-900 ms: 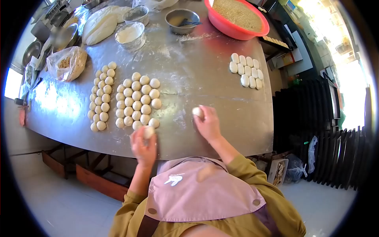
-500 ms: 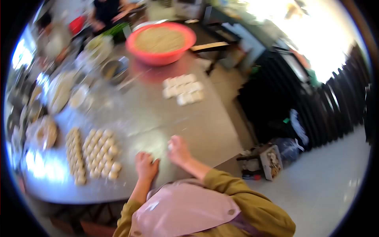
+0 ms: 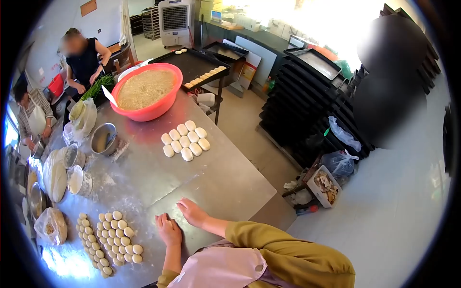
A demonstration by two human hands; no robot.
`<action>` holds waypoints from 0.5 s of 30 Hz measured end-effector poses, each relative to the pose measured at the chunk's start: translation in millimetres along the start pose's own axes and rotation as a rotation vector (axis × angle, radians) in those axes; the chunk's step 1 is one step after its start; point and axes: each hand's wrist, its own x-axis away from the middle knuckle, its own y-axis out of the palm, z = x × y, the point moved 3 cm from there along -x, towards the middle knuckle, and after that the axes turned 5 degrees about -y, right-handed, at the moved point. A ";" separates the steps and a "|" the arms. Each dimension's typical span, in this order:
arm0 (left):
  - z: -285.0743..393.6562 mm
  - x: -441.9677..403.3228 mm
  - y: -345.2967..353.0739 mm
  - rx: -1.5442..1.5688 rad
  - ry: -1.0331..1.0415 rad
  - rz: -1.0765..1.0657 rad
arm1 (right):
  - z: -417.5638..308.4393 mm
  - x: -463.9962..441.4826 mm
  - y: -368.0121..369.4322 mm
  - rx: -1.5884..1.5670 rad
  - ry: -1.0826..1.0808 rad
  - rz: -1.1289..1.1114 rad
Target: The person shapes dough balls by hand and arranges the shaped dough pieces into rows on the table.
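My left hand point(image 3: 168, 231) rests at the near side of the metal table with its fingers curled. Just to its right and slightly farther forward is my right hand point(image 3: 193, 213), also with bent, closed fingers. Whatever either hand may hold is hidden beneath the fingers. Left of my hands lie rows of small round dough balls point(image 3: 118, 234), with a narrower group of dough balls point(image 3: 91, 244) beside them. Farther ahead sits a cluster of flattened, pale oval dough pieces point(image 3: 184, 141).
A red basin point(image 3: 146, 114) of crumbly tan filling stands at the table's far end. Metal bowls point(image 3: 104, 139), plastic bags and a large dough lump point(image 3: 55, 175) line the left. Stacked black trays point(image 3: 307, 105) stand right. Two people work at the far left.
The view has shifted and sharpened, showing more of the far room. A whitish bit seen at my right fingertips is now out of sight. Both hands stay closed and close together.
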 end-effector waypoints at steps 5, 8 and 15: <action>1.7 -9.3 -10.3 0.011 -0.052 0.027 | -22.7 -13.2 -29.2 0.150 0.117 0.029; -17.7 -7.4 11.7 0.086 -0.021 0.060 | -19.9 -16.1 -24.4 0.087 0.209 0.120; -14.5 -10.7 19.2 0.092 0.048 -0.081 | 0.2 -4.1 10.7 -0.188 0.043 -0.014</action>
